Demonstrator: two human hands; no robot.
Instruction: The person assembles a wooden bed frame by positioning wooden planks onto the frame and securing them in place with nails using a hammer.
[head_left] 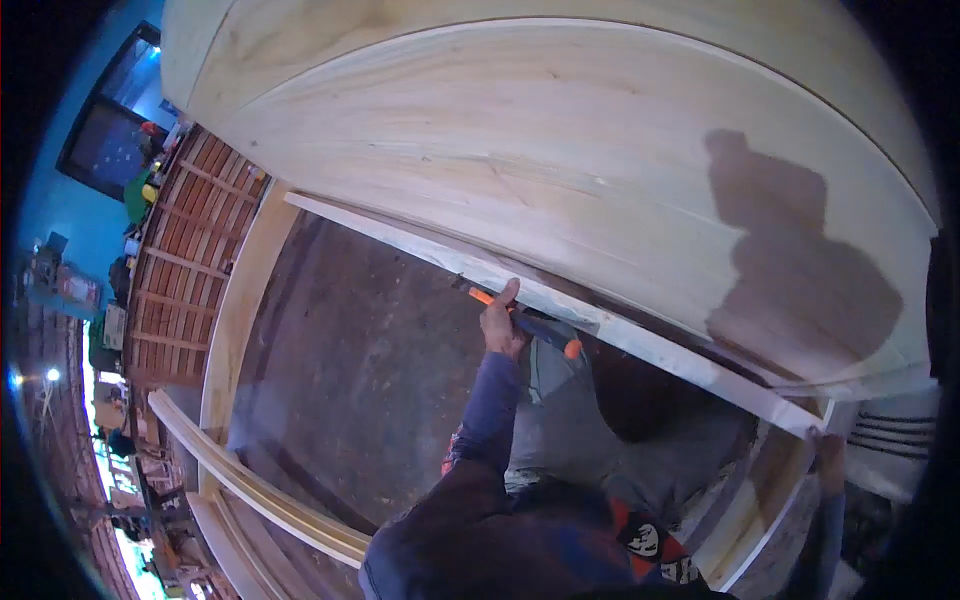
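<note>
My left hand (499, 328) is closed around a hammer (545, 332) with a dark grip and orange ends. The hammer's small dark head points to the upper left. My left thumb presses against a long pale wooden rail (420, 245), which runs slantwise from upper left to lower right. My right hand (829, 460) grips the rail's lower right end, its fingers partly hidden in shadow. Just beyond the rail stands a large pale wooden panel (480, 140) with an arched edge; a dark gap separates the two along part of their length.
A pale side board (240, 290) and curved rails (270, 490) frame the left side over a dark floor (350, 370). Slatted wood (190, 250) is stacked farther left, near a blue wall (75, 235). Dark rods (895, 430) lie at the right.
</note>
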